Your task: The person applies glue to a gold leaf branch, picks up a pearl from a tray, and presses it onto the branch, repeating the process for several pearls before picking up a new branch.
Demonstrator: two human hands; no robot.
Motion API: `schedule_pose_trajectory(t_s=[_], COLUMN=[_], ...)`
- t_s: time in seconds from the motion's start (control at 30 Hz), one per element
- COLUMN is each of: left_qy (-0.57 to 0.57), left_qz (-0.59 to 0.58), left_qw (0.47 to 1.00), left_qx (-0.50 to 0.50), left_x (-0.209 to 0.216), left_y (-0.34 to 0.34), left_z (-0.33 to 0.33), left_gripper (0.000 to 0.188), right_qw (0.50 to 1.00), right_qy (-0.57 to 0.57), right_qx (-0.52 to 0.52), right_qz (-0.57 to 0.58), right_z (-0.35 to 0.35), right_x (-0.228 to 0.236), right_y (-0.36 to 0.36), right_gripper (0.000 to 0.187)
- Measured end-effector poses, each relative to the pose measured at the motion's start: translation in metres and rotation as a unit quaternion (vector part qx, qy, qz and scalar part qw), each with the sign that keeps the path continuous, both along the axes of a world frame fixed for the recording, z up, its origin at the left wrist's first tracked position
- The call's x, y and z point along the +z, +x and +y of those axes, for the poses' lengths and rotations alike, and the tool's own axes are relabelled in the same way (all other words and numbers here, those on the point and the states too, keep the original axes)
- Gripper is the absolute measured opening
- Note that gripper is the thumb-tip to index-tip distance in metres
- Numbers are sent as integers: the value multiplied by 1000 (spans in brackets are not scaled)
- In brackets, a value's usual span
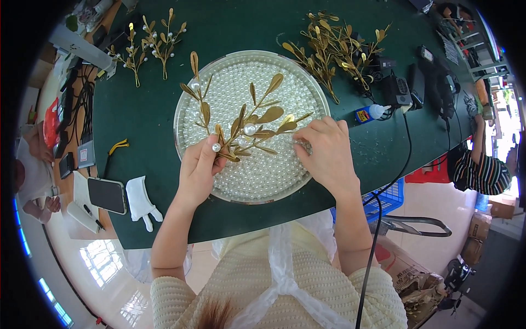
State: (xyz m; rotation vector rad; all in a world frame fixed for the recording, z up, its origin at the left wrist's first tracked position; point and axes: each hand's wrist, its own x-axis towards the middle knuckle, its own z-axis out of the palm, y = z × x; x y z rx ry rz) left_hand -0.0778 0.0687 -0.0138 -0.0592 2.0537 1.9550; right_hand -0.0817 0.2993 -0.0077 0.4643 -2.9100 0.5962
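Gold leaf sprig [246, 129]: we're holding it over the round tray of pearls [189, 104], left hand [198, 170] grip pinching its stem. Right hand [326, 151] fingertips are pressing into the beads. Risk we're seeing: a loose pinch tilting the sprig, glued pearls knocking off.

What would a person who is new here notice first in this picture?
First comes the round tray full of white pearls, in the middle of the dark green table. Over it, the left hand holds a gold leaf branch with pearls on it, while the right hand reaches into the pearls. More gold branches lie behind the tray.
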Motion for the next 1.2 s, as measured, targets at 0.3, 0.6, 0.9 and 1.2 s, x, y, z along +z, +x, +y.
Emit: schedule_pose_trajectory(t_s=[0.3, 0.6, 0.9, 1.2], left_qy=[-13, 14, 49, 156], left_qz=[0, -6, -11, 163], left_qw=[1000, 1000, 998, 927], left_qx=[0, -14, -26, 299], left_x=[2, -5, 4, 40], left_y=[3, -6, -7, -32], left_z=[1, 1, 2, -84], left_gripper=[41, 40, 40, 36], right_qw=[999, 1000, 946, 904], right_qy=[44, -20, -318, -423], right_qx=[11, -11, -64, -64], right_qz=[5, 22, -2, -9], right_z=[0, 4, -13, -25], right_x=[0, -4, 13, -4], right_y=[0, -7, -6, -1], right_gripper=[6, 9, 12, 12])
